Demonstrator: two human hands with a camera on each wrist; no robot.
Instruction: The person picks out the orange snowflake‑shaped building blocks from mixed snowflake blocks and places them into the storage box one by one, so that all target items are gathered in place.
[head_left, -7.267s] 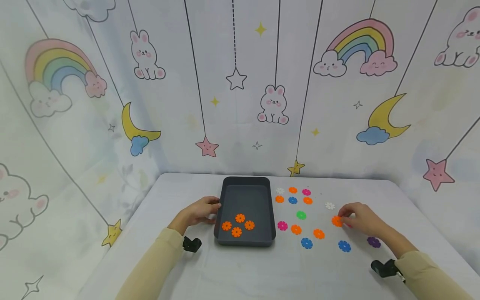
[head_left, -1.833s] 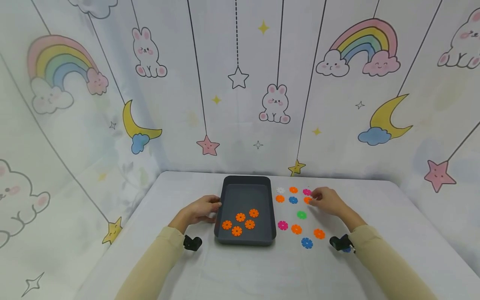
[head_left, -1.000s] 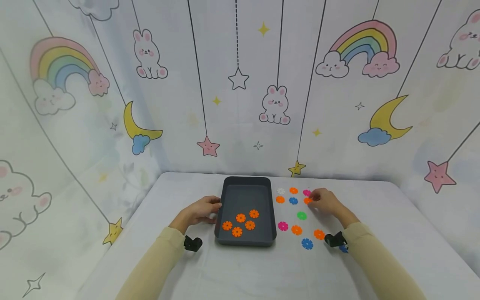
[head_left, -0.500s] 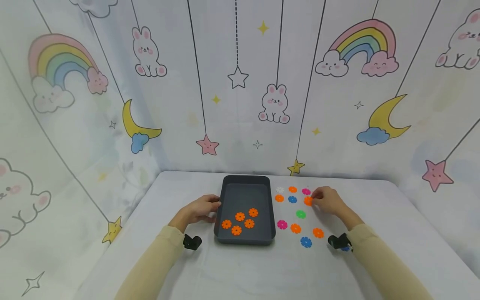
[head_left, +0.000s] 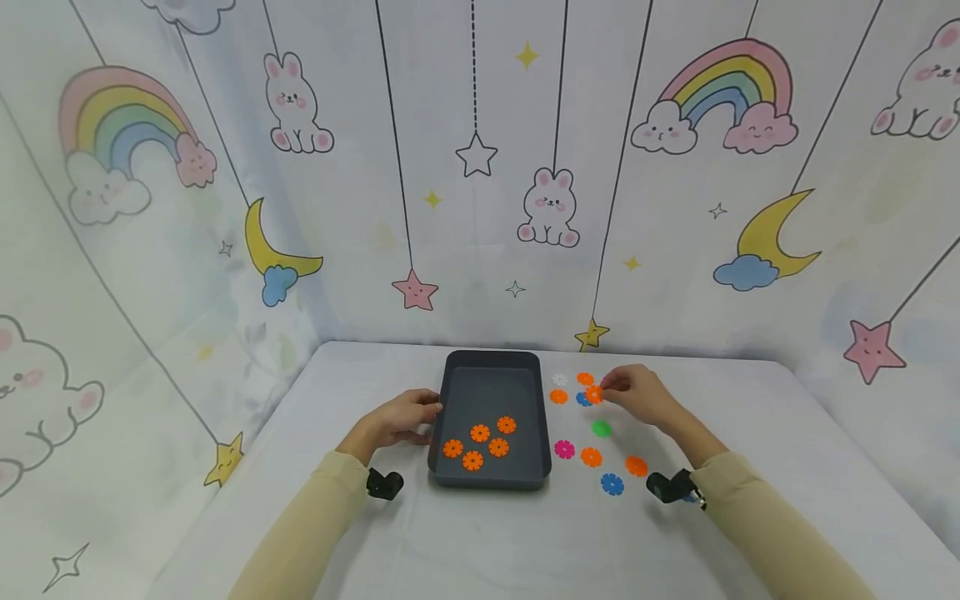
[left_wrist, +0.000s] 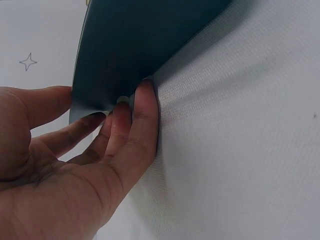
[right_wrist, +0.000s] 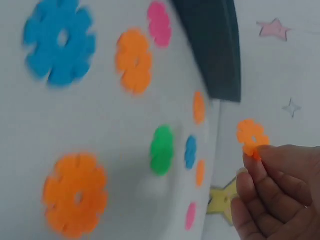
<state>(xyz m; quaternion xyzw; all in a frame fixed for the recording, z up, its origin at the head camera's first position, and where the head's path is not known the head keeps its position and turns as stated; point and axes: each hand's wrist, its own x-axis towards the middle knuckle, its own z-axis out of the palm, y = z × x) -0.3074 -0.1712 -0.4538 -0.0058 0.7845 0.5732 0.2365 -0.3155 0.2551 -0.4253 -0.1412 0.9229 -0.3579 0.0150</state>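
Note:
My right hand (head_left: 637, 393) pinches an orange notched building disc (head_left: 594, 394) between thumb and fingertips. In the right wrist view, the disc (right_wrist: 252, 139) stands out past the thumb, raised off the tabletop. From above it overlaps a blue disc (head_left: 582, 400). My left hand (head_left: 401, 419) touches the left side of a dark grey rectangular tray (head_left: 491, 392). In the left wrist view, thumb and fingertips rest along the tray's outer wall (left_wrist: 135, 40), with the fingers low near the cloth. Several orange discs (head_left: 480, 433) lie flat in the tray's near half.
Right of the tray, loose discs lie scattered: a white one (head_left: 560, 380), orange ones (head_left: 592, 457), a green one (head_left: 602, 428), a pink one (head_left: 564, 449) and a blue one (head_left: 612, 484). Another blue disc is mostly hidden beneath the right wrist camera (head_left: 671, 486). A patterned cloth (head_left: 480, 208) hangs behind.
My right hand picked the orange disc from the back right and carries it leftward. Earlier, one more orange disc entered the tray. White and purple discs at right left view. My left hand stayed put.

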